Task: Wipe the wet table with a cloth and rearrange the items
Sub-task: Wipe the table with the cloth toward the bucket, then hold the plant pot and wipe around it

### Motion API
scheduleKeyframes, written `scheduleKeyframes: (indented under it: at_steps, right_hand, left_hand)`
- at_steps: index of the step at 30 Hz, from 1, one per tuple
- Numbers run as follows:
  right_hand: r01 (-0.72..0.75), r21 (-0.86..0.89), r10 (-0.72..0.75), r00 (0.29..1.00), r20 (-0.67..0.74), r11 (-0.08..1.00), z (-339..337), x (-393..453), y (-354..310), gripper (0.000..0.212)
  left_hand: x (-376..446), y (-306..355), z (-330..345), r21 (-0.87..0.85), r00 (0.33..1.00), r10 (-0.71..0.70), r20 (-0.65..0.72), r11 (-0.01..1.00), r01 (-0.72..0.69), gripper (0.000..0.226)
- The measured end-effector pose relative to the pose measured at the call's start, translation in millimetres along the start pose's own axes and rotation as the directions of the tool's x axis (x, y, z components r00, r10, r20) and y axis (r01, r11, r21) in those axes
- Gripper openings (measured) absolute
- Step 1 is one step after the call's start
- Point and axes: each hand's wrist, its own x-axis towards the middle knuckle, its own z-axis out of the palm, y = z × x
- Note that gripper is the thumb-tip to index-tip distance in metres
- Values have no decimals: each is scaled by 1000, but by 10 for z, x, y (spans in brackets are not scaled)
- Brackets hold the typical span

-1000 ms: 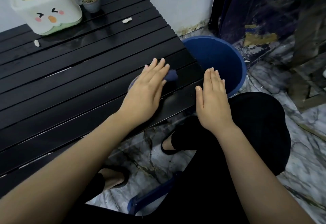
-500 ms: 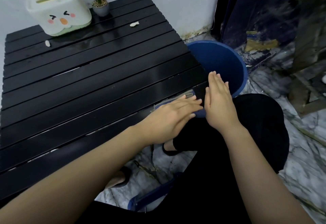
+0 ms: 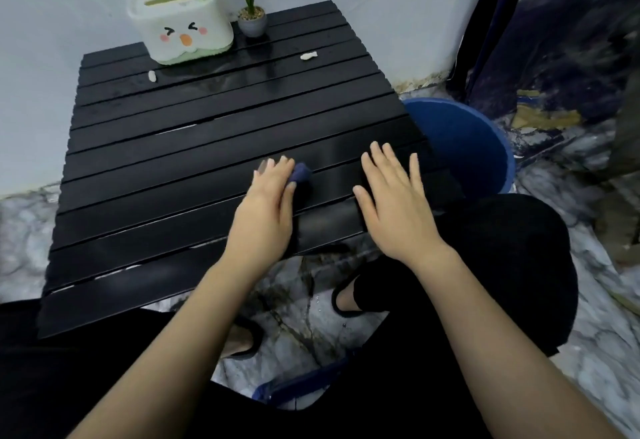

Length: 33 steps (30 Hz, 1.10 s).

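Note:
A black slatted table point(image 3: 173, 168) fills the middle of the view, shiny with water near its far end. My left hand point(image 3: 266, 210) lies flat on a dark blue cloth point(image 3: 300, 172), pressing it onto a near slat; only a corner of the cloth shows past my fingers. My right hand point(image 3: 391, 196) rests flat with spread fingers on the table's near right corner, holding nothing. A white tissue box with a cartoon face point(image 3: 180, 23) and a small potted blue flower point(image 3: 252, 19) stand at the far edge.
Two small white scraps lie on the far slats, one at the right point(image 3: 308, 55) and one at the left point(image 3: 151, 76). A blue bucket point(image 3: 485, 148) stands on the marble floor just right of the table. My knees and feet are below the near edge.
My left hand has slid the cloth from the near right edge back up and left onto the slats. My right hand moved from beside the edge onto the table corner and spread its fingers.

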Motion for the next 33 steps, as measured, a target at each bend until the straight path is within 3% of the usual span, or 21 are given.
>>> scheduleKeyframes:
  at_steps: [3, 5, 7, 9, 11, 14, 17, 21, 24, 27, 29, 31, 33]
  right_hand:
    - [26, 3, -26, 999, 48, 1000, 42, 42, -56, 57]
    - [34, 9, -34, 997, 66, 999, 54, 84, -44, 57]
    - [48, 19, -49, 996, 75, 999, 51, 155, -46, 56]
    - [70, 25, -72, 995, 73, 997, 40, 282, -70, 55]
    - [103, 24, -104, 992, 77, 994, 24, 481, -128, 55]
    - [161, 35, -164, 984, 74, 986, 10, 919, -267, 57]
    - [229, 38, -231, 971, 61, 973, 13, 1479, -430, 59]
    - [274, 44, -276, 959, 61, 961, 51, 2328, -619, 61]
    - [246, 44, -249, 965, 87, 968, 109, 2929, -721, 61]
    - [150, 81, -162, 971, 178, 985, 235, 3492, -803, 63]
    - [94, 107, -118, 965, 236, 990, 343, 3769, -819, 64]
    - [76, 156, -114, 961, 252, 985, 458, 3974, -813, 63]
    - [85, 220, -138, 962, 236, 972, 547, 4110, -789, 61]
  left_hand:
    - [-256, 46, 116, 104, 993, 107, 41, 988, -110, 37]
    - [-427, 126, 106, -7, 988, 147, 51, 989, -147, 37]
    - [-523, 194, 39, -242, 987, 112, 117, 967, -81, 36]
    - [-477, 217, -55, -502, 987, 28, 161, 863, 57, 32]
    - [-308, 193, -167, -637, 988, -108, 109, 755, 153, 28]
    - [83, 60, -355, -710, 944, -329, -21, 670, 217, 26]
    - [553, -188, -550, -728, 856, -493, -155, 643, 238, 22]
    - [1162, -628, -792, -549, 772, -505, -385, 798, 248, 24]
    - [1511, -992, -838, -428, 736, -492, -466, 853, 299, 34]
    - [1760, -1339, -777, -290, 795, -503, -338, 860, 420, 53]
    - [1812, -1515, -683, -44, 842, -491, -224, 868, 495, 67]
    - [1846, -1601, -552, 281, 871, -438, -223, 826, 488, 66]
    - [1918, -1583, -440, 368, 868, -406, -286, 790, 490, 57]
